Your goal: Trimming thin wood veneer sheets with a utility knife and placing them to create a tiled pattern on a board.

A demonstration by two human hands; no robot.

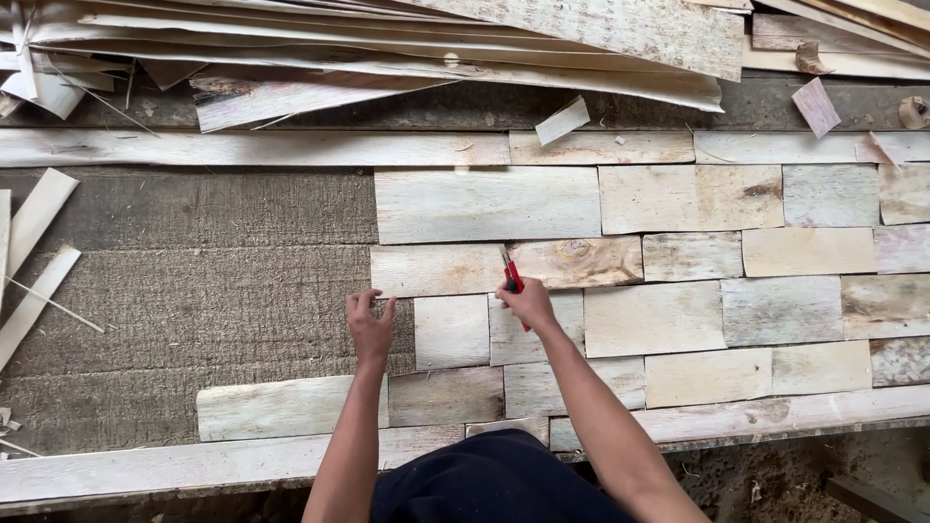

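Note:
My right hand (528, 302) grips a red utility knife (510, 272), its tip up against the seam between two pale wood veneer pieces (436, 268) laid in rows on a dark board (194, 291). My left hand (370, 324) rests with fingers spread at the left edge of the laid pieces, touching the lower edge of the long veneer piece and the dark board below it. A squarer veneer piece (451, 331) lies between my two hands.
Rows of veneer rectangles (756, 252) cover the board's right half. A heap of long veneer strips (436, 39) lies along the far side. Loose strips (34, 252) sit at the left. A pale wooden rail (145, 470) runs along the near edge.

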